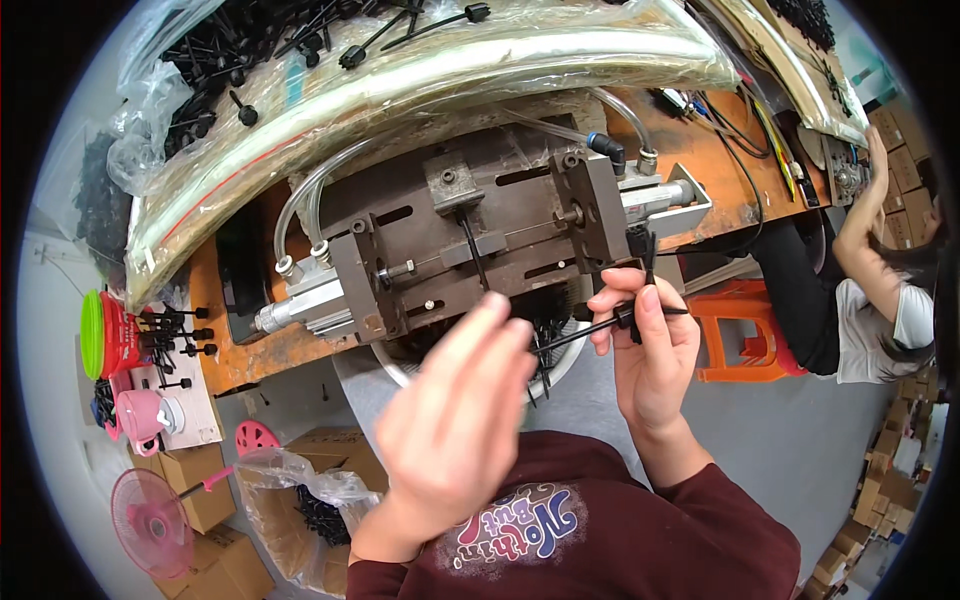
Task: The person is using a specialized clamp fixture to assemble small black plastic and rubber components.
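Observation:
In my right hand [655, 350] I pinch thin black plastic rods [590, 332] with knobbed heads; one points left and another stands up past my fingers. My left hand [450, 410] is smeared by motion in front of the fixture. Its fingers reach forward, but whether they touch anything is unclear. A dark metal clamping fixture [430, 285] sits on the bench ahead. A black rod [470, 245] runs from its upper block [455, 183] toward me, its lower end near my left fingertips. Below the fixture, a white-rimmed tub [570, 352] holds more black rods, partly hidden by my hands.
Air cylinders [325, 308] and clear hoses [290, 215] flank the fixture. Behind it, a plastic-covered tray [440, 75] carries many black parts. A bagged carton [280, 515] and a pink fan [150, 522] stand lower left. Another person's arm [868, 230] and an orange stool [735, 325] are at right.

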`<act>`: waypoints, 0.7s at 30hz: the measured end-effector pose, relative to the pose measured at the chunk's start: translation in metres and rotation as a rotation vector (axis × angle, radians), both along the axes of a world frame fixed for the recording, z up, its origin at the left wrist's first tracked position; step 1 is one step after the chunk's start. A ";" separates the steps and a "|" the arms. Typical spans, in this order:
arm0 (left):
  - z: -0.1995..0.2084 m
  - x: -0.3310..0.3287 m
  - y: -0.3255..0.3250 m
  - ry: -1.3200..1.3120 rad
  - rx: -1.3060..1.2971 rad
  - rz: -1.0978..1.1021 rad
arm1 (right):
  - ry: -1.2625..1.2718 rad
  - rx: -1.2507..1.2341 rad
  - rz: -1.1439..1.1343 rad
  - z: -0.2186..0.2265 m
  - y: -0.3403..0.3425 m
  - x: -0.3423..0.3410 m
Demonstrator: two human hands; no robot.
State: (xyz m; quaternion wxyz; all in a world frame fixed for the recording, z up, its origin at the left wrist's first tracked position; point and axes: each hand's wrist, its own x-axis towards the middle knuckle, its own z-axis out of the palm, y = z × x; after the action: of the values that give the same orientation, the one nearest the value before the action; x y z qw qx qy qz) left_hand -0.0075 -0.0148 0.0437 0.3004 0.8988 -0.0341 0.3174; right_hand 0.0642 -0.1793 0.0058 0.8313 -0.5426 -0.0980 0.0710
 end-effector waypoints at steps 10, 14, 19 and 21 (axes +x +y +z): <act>-0.020 0.004 -0.021 -0.004 -0.075 -0.049 | -0.083 -0.002 0.109 -0.002 0.023 -0.017; -0.016 0.004 -0.006 -0.008 -0.032 -0.050 | -0.077 -0.036 0.093 -0.007 0.019 -0.013; -0.022 0.006 0.002 0.076 0.017 -0.027 | -0.091 -0.111 0.096 -0.006 0.008 -0.005; -0.027 0.010 0.007 0.086 0.128 0.016 | -0.075 -0.119 0.083 -0.006 0.007 -0.006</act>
State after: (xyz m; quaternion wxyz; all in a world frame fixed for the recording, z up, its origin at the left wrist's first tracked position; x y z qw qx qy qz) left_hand 0.0028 -0.0082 0.0170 0.2409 0.9292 -0.0340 0.2782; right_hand 0.0578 -0.1726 0.0001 0.7896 -0.5888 -0.1470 0.0907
